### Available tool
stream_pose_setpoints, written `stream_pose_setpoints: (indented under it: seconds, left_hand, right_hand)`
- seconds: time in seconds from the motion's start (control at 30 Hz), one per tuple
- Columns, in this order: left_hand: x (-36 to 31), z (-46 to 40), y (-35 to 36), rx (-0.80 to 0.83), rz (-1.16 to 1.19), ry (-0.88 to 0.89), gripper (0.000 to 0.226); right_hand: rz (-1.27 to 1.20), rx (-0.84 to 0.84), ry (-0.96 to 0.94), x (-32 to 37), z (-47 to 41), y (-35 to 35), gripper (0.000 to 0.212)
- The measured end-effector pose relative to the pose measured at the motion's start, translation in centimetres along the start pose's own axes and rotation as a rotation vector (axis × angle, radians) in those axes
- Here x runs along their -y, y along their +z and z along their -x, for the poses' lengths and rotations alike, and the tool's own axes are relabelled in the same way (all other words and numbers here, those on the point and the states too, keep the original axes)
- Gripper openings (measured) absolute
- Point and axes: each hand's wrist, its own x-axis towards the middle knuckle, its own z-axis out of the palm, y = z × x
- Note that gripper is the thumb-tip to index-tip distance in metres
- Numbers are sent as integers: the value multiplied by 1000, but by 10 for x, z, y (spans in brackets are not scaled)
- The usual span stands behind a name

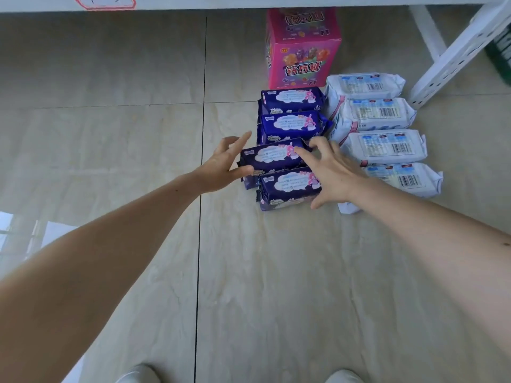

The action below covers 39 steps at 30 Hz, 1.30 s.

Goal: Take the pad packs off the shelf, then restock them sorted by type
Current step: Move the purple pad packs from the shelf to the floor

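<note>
Several purple pad packs lie in a column on the tiled floor, the nearest one (pixel 287 189) lowest in view and the far one (pixel 291 100) beside a pink box. The third purple pack (pixel 269 158) sits skewed to the left. My left hand (pixel 221 167) is at its left end, thumb touching the pack's edge, fingers spread above it. My right hand (pixel 329 170) reaches over the right ends of the two nearest purple packs, fingers spread, thumb by the nearest pack's corner. Several white pad packs (pixel 384 146) lie in a column to the right.
A pink candy box (pixel 302 51) stands behind the purple packs. A white shelf board (pixel 249 1) runs along the top, with its perforated leg (pixel 453 59) at the right. My shoes (pixel 138 375) show at the bottom edge.
</note>
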Motion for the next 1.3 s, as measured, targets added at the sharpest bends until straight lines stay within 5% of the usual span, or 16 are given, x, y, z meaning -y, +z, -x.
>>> stream_pose_setpoints:
  seconds: [0.17,0.33,0.47,1.13,1.3]
  left_hand:
    - [-2,8,14,-31,-2,-172,91]
    - [-11,2,28,-29,49,-140,67]
    - [-22,-8,33,28,110,-132,78]
    - [-52,-9,34,104,-19,-177,89]
    - [-92,20,-9,93,-161,-272,70]
  right_hand:
    - [7,62,-115,12,-10,-4,124]
    - [41,-7,-94,21,-10,-2,109]
    - [59,-39,-54,17,-3,1,104]
    - [111,41,-24,-5,10,-10,118]
    - [-22,77,-26,-11,47,-64,90]
